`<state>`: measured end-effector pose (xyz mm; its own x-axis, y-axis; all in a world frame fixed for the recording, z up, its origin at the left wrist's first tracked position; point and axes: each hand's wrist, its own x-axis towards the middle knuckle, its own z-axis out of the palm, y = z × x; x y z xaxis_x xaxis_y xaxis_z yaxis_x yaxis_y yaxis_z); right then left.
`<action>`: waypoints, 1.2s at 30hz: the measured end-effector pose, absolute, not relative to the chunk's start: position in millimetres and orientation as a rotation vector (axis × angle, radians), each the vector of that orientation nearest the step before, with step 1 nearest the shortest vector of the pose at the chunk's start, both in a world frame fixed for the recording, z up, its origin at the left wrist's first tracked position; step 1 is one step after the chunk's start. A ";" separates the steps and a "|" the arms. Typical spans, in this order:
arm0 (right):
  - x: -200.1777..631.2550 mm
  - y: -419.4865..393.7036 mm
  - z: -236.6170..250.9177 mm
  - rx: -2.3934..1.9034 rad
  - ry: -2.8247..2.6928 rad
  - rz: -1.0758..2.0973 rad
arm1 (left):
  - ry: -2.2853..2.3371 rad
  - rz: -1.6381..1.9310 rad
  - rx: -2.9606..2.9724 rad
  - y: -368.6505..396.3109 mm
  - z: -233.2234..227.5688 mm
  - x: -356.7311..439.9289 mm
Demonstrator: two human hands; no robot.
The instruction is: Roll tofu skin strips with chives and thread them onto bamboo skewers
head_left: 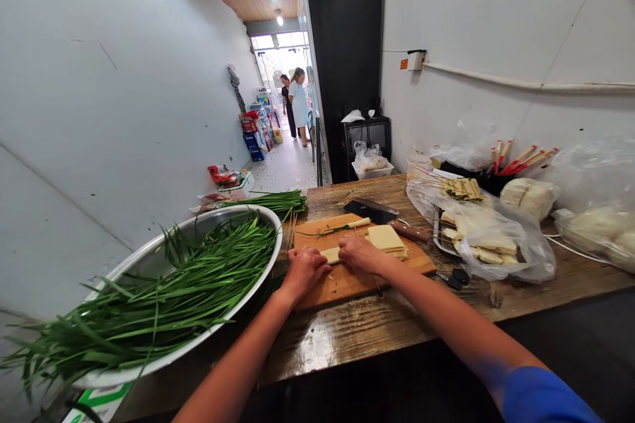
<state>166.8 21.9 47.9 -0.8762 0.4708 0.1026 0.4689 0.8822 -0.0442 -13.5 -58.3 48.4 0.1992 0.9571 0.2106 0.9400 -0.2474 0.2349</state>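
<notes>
On the wooden cutting board (pixel 317 294), a pale tofu-skin strip (pixel 331 255) lies between my hands. My left hand (pixel 306 269) is closed over its left end, fingers curled down. My right hand (pixel 361 254) pinches the other end; the fingertips are partly hidden. Beside my right hand sits a stack of square tofu sheets (pixel 385 238). Behind the hands rests a rolled tofu skin (pixel 358 223) with green chives sticking out on the left. A cleaver (pixel 371 210) lies along the board's back edge, its wooden handle pointing right.
A big metal basin (pixel 272 218) heaped with green chives (pixel 208 291) stands left. More chives (pixel 278 201) lie behind it. To the right are skewered rolls (pixel 461 188), a bagged tray of pale pieces (pixel 483 231) and keys (pixel 457 277). Two people stand by the far doorway.
</notes>
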 end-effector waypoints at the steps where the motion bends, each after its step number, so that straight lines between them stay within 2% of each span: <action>1: 166.5 24.1 47.9 -0.730 -2.949 0.060 | 1.897 0.506 2.374 -58.1 47.5 -13.5; 9: 164.2 29.9 51.3 -0.745 -2.946 0.159 | 2.038 0.661 2.261 -58.2 40.3 -10.4; 18: 164.1 28.7 48.1 -0.828 -2.886 0.193 | 1.888 0.456 2.652 -59.0 38.3 -9.5; 22: 163.6 30.1 49.5 -0.842 -2.853 0.259 | 1.877 0.434 2.572 -54.1 39.1 -12.6; 30: 164.1 12.9 45.3 -0.712 -2.874 -0.189 | 1.937 0.532 2.440 -57.1 41.3 -12.6; 36: 164.8 17.0 42.4 -0.671 -2.881 -0.227 | 1.930 0.458 2.656 -60.7 42.3 -13.6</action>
<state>164.8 17.0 42.4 -0.8831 0.4228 0.2036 0.4494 0.8868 0.1077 -13.6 -60.7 42.3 0.2894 0.9021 0.3201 0.9498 -0.3122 0.0213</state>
